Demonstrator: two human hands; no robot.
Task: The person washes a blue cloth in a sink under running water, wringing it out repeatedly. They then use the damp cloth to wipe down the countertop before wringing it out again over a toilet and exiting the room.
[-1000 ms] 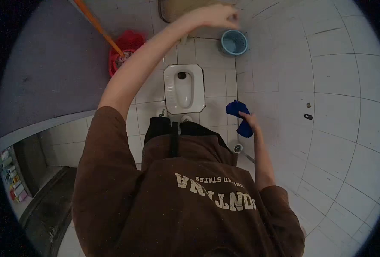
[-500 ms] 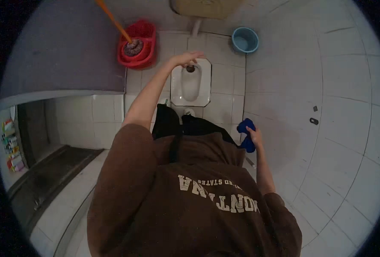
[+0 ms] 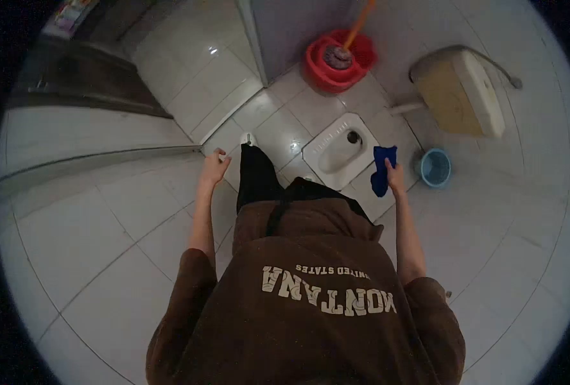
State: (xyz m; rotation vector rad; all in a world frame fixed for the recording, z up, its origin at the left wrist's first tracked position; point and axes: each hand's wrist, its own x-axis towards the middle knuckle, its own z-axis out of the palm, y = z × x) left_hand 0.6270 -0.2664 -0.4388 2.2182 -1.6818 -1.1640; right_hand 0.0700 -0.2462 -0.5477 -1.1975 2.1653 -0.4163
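Note:
A dark blue cloth (image 3: 380,174) hangs from my right hand (image 3: 394,176), whose fingers are closed on its edge. The hand is held out to the right, between the white squat toilet (image 3: 328,157) and a light blue bucket. My left hand (image 3: 215,168) is out to the left above the tiled floor, beside my dark trouser leg. Its fingers are loosely bent and a little apart, with nothing visible in them. The squat toilet is set in the floor ahead of me, with a dark drain hole at its far end.
A red mop bucket (image 3: 333,80) holds a mop with an orange handle (image 3: 360,24). The light blue bucket (image 3: 435,168) stands by the right wall. A yellowed cistern (image 3: 461,93) is mounted at the upper right. A raised doorway ledge (image 3: 230,114) lies at the upper left.
The view has turned left, towards the doorway. My left hand has moved from over the toilet out to the left. My right hand has reached forward with the blue cloth.

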